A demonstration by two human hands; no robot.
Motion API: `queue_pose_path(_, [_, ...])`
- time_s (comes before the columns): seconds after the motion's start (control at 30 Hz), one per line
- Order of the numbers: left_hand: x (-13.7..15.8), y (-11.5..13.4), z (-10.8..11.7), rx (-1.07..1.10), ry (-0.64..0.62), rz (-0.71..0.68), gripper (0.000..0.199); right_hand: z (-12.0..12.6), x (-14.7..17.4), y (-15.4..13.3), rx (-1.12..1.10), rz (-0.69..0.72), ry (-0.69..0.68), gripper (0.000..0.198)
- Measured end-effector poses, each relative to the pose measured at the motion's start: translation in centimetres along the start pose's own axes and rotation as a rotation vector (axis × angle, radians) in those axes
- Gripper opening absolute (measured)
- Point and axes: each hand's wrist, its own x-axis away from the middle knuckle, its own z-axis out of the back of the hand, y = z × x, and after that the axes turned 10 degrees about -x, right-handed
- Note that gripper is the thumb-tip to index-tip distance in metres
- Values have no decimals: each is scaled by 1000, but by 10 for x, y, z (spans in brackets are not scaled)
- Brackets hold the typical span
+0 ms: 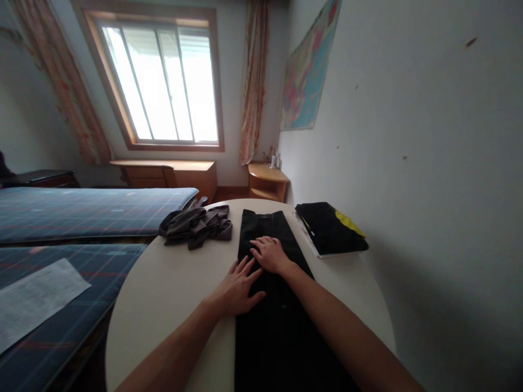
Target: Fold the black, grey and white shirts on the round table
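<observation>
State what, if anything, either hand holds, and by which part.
Nothing: the right hand lies open, palm down, on the black garment; the left hand likewise, across its edge.

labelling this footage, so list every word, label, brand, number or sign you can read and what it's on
No text can be read.
Paper on the bed: faint print, too blurred.
Wall map: any lettering too small.
Long black cloth: tiny pale marks, unreadable.
Folded black clothes: small white mark, unreadable.

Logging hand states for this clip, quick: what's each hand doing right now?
Left hand: open, lying on the black cloth, gripping nothing.
Right hand: open, palm down on the same cloth, gripping nothing.
</observation>
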Motion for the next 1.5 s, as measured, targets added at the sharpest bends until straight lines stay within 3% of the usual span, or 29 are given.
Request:
queue_pose_path(0.13, [0,-3,-3,2,-3,10,66,-7,-4,7,-5,-49,-168,56])
queue_pose_path(0.37, [3,-2,2,-8,-31,-35,62,-5,-10,9,31,9,-135,54])
queue_pose_path(0.53, [8,7,15,30,-61,-88,67,-6,-30,6,-12,-101,-166,64])
queue_pose_path(0.7, [11,11,25,83,-100,-101,70,-12,-55,7,-23,-118,-165,67])
queue_pose_path(0.93, [9,8,16,114,-86,-109,72,-15,-69,16,-55,-76,-137,57])
queue_pose_path(1.1, [8,1,12,88,-65,-91,72,3,-53,13,2,-13,28,40])
queue_pose_path(1.2, [7,-6,15,52,-27,-60,70,21,-31,17,36,-66,100,34])
queue_pose_path(1.37, [5,-6,21,29,66,-61,56,39,9,30,60,-204,92,26])
queue_pose_path(1.5, [5,5,21,83,37,-143,51,34,26,31,85,-277,53,38])
